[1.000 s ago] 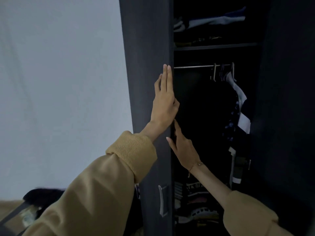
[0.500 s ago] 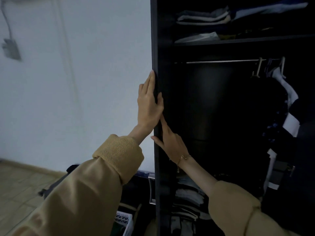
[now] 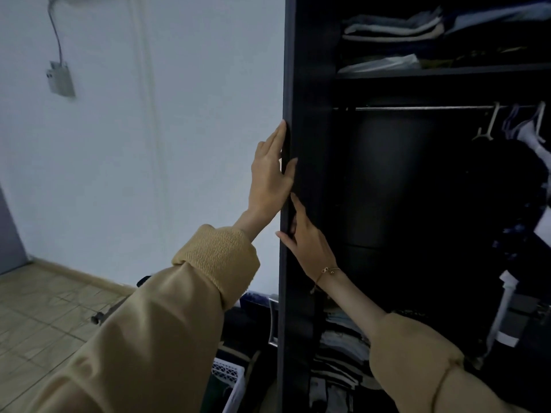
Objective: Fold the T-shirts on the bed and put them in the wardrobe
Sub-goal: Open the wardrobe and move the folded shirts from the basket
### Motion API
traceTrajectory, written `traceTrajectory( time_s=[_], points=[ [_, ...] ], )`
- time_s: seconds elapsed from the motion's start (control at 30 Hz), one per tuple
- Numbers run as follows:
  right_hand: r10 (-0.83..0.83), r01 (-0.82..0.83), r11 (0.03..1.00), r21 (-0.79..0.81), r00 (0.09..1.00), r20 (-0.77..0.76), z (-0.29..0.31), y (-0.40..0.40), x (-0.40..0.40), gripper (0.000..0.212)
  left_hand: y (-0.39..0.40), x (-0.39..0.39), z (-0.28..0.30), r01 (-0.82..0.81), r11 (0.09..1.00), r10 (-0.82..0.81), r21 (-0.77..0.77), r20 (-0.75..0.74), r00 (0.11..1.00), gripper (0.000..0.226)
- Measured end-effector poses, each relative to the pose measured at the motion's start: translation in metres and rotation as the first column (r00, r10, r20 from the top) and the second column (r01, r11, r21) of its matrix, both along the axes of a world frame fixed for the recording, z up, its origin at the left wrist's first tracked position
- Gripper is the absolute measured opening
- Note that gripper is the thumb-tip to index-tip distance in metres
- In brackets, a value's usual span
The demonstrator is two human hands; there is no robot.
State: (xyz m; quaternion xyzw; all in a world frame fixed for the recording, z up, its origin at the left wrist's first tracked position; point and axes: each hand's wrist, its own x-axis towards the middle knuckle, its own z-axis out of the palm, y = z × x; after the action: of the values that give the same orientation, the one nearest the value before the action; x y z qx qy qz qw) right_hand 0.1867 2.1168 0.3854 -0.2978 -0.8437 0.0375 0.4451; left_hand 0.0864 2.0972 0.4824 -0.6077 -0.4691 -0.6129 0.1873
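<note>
The dark wardrobe door (image 3: pixel 287 84) stands swung out, seen almost edge-on. My left hand (image 3: pixel 268 180) lies flat with straight fingers on the door's outer face, its thumb over the edge. My right hand (image 3: pixel 307 242) rests just below, fingers straight on the inner face and thumb across the edge. Neither hand holds a T-shirt. Inside, folded clothes (image 3: pixel 393 28) lie on the top shelf (image 3: pixel 447 71), and more folded stacks (image 3: pixel 343 353) sit at the bottom. The bed is out of view.
A metal rail (image 3: pixel 417 108) carries hangers and hanging clothes (image 3: pixel 530 180) at the right. A white basket (image 3: pixel 229 380) stands on the floor behind the door, under its handle (image 3: pixel 272 320). To the left are a white wall, a wall box (image 3: pixel 59 80) and tiled floor (image 3: pixel 44 317).
The door has swung further open to the left, from half-face to nearly edge-on, with both hands staying on it. More of the wardrobe's inside now shows.
</note>
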Motion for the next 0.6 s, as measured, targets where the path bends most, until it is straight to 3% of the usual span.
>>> traceTrajectory(
  time_s=[0.2,0.3,0.37,0.43,0.6],
  points=[
    [0.006,-0.006,0.999,0.050,1.000,-0.013,-0.003,-0.009,0.002,0.063,-0.010,-0.010,-0.004,0.030,0.997,-0.035,-0.073,-0.062,0.997,0.062],
    [0.077,-0.065,0.970,0.234,0.996,-0.043,-0.009,-0.015,0.003,0.045,-0.023,-0.012,-0.016,0.010,0.998,-0.014,-0.066,-0.061,0.998,0.050],
    [0.125,-0.124,0.930,0.347,0.992,0.020,-0.015,-0.024,-0.004,0.034,-0.038,-0.020,-0.030,-0.025,0.997,0.023,-0.067,-0.032,0.999,0.039],
    [0.172,-0.194,0.928,0.317,0.980,0.097,-0.024,-0.032,-0.017,0.024,-0.054,-0.035,-0.049,-0.070,0.992,0.072,-0.105,0.008,0.997,0.034],
    [0.253,-0.262,0.965,0.005,0.938,0.235,-0.059,-0.054,-0.053,0.015,-0.110,-0.097,-0.118,-0.199,0.926,0.259,-0.320,0.157,0.953,0.030]
  ],
)
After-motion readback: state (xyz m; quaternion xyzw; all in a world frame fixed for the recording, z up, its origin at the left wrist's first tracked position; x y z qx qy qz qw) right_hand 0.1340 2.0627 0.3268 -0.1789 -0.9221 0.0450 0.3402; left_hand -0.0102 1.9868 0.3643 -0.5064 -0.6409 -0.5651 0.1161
